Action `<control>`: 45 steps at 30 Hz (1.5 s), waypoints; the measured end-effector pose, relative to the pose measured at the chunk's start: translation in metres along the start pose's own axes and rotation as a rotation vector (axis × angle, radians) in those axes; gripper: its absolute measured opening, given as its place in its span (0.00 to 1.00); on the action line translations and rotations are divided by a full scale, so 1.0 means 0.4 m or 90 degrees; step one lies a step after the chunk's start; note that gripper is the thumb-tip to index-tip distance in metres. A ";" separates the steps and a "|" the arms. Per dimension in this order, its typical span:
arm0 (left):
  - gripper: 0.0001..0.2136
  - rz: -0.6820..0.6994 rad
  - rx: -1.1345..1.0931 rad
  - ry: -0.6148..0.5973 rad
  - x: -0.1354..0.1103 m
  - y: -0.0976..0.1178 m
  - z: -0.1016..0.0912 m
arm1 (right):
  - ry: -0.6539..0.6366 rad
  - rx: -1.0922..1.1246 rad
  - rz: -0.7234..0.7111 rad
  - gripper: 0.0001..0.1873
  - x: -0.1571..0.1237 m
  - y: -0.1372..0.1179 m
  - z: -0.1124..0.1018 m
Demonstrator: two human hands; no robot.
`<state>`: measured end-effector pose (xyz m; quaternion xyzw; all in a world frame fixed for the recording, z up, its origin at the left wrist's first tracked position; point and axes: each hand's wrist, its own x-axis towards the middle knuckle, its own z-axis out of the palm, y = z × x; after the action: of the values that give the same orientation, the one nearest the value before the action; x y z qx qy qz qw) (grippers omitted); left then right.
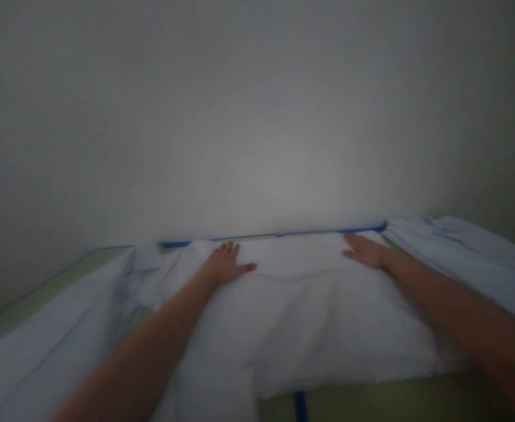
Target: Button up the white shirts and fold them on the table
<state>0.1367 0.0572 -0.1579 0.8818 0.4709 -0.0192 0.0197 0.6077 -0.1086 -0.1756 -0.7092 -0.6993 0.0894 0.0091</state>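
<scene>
A white cloth point(296, 310) lies spread out in front of me, its far edge close to the wall and its near part wrinkled. It looks like a garment, but the blur hides its exact kind. My left hand point(227, 265) presses flat on the far left part of the cloth, fingers and thumb apart. Toward the far right corner my right hand point(365, 251) also rests on the cloth with its fingers stretched out. Neither hand grips the fabric.
Another white cloth point(59, 322) lies rumpled at the left. White folded fabric point(468, 252) lies at the right. Underneath is a green surface point(371, 401) with blue strips point(300, 405). A pale wall point(257, 117) rises behind its far edge.
</scene>
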 end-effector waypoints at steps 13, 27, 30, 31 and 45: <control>0.52 -0.003 0.015 -0.001 -0.001 -0.004 -0.001 | 0.027 0.012 -0.217 0.40 0.219 -0.657 -0.048; 0.54 0.009 -0.008 -0.005 0.004 -0.018 0.006 | 0.024 0.002 -0.060 0.45 0.067 -0.190 -0.001; 0.54 0.005 -0.009 -0.002 0.005 -0.019 0.008 | 0.018 -0.010 0.000 0.47 -0.001 -0.061 -0.016; 0.54 0.002 -0.010 -0.003 0.006 -0.020 0.010 | 0.016 -0.013 0.015 0.48 -0.017 -0.027 -0.018; 0.54 -0.021 -0.011 -0.002 0.040 0.000 -0.005 | 0.031 -0.066 0.023 0.46 0.020 0.082 -0.004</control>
<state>0.1457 0.0703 -0.1566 0.8738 0.4852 -0.0173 0.0276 0.6407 -0.1012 -0.1794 -0.7231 -0.6898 0.0357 -0.0125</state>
